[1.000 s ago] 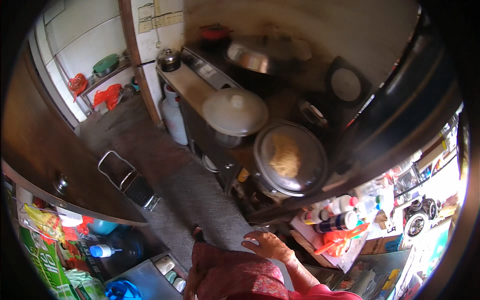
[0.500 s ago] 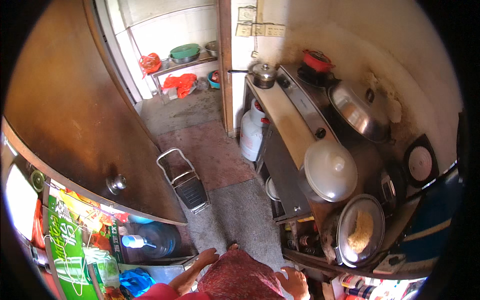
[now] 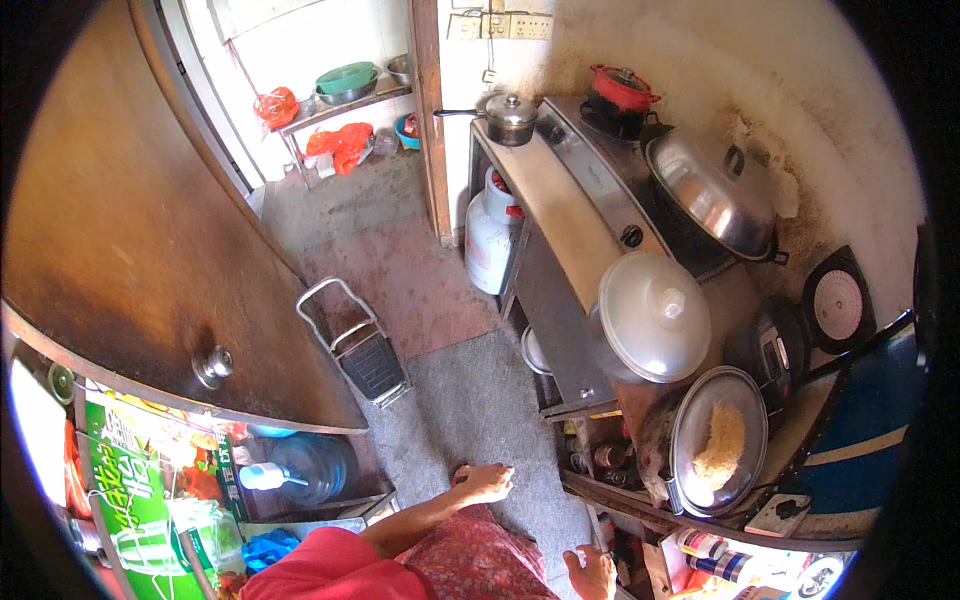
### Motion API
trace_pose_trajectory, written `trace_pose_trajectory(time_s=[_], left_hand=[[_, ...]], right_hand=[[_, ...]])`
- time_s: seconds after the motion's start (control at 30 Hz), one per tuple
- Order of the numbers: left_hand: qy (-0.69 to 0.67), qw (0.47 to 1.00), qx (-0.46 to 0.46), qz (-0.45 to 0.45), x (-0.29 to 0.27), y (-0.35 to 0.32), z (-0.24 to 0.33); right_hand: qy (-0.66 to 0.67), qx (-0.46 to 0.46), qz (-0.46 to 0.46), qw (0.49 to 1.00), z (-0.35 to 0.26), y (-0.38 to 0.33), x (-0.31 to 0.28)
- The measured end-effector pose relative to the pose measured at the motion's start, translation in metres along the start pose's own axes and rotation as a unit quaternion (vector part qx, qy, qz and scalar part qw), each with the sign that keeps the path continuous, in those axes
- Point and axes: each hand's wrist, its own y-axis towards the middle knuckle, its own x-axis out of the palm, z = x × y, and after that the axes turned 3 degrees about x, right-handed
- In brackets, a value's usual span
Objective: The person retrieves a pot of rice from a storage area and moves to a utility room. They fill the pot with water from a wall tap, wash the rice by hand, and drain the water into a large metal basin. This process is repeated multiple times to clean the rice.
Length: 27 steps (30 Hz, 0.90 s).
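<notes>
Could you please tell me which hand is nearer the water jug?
Left. The left hand is right of the water jug, apart from it; the right hand is farther right and lower in view.

Head view – left fisheye of a worn pair, facing steeply down from head height
Nearest is the pink sleeve (image 3: 330, 570) at seven o'clock; the brown door (image 3: 170, 250) fills nine, the stove counter (image 3: 565, 210) spans one to four, and the low bench (image 3: 310, 122) – farthest – sits at eleven.
</notes>
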Motion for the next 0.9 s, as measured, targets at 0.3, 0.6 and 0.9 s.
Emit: trace_pose_trajectory(time_s=[0.3,0.6,0.9], left_hand=[[-0.088,0.949,0.227,-0.202,0.001,-0.061,-0.055],[-0.243,0.929,0.211,-0.181,-0.106,-0.086,-0.021],[-0.395,0.894,0.206,-0.050,-0.221,-0.042,-0.044]], right_hand=[[0.019,-0.096,0.032,0.995,-0.067,0.040,-0.005],[-0.001,-0.230,-0.111,0.967,-0.156,0.114,-0.017],[-0.119,-0.360,-0.214,0.900,-0.318,0.273,-0.012]])
